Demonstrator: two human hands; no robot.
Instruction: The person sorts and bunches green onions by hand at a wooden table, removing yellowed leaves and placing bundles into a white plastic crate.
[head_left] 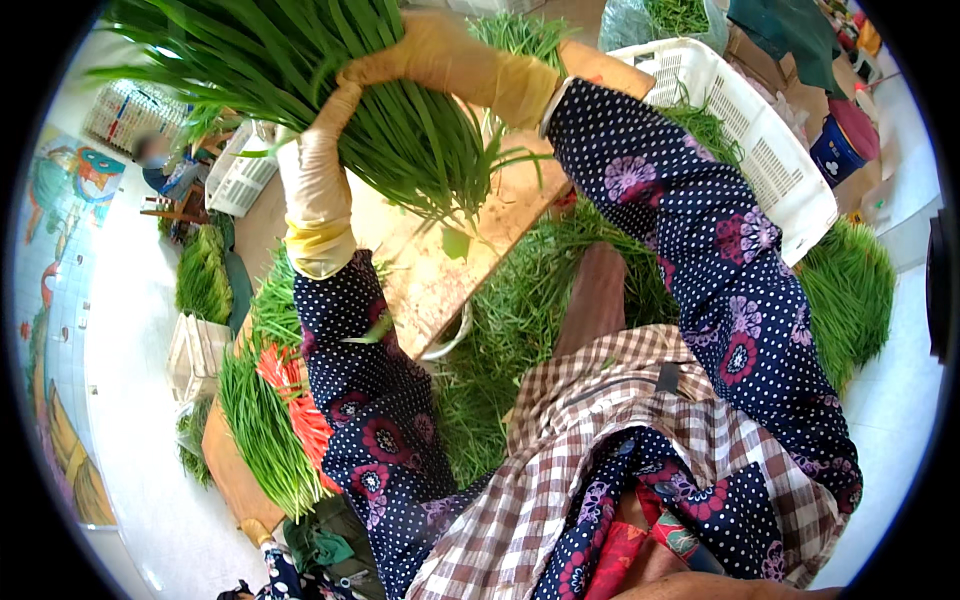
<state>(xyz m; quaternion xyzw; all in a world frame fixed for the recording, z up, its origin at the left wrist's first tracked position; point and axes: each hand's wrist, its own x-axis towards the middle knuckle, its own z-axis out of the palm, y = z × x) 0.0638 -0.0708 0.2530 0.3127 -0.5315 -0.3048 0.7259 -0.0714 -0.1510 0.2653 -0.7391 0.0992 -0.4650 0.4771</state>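
A large bunch of long green chives (265, 50) is raised over a wooden board (420, 290), its leaves fanning to the upper left. My left hand (325, 135), in a pale yellowish glove, grips the bunch from the left side. From the right, my right hand (425, 55), gloved too and slightly blurred, closes over the upper part of it. The thumb sides of both hands come close together at the leaves. Some leaf ends hang down just above the board, and my fingertips are partly hidden by the greens.
Loose greens (490, 370) lie heaped below the board around my leg. A white plastic crate (750, 130) stands at the right, beside more chives (845, 290). Bundled chives (262, 430) with red wrapping (300, 410) sit at the left. Another person's gloved hand (257, 530) shows at the lower left.
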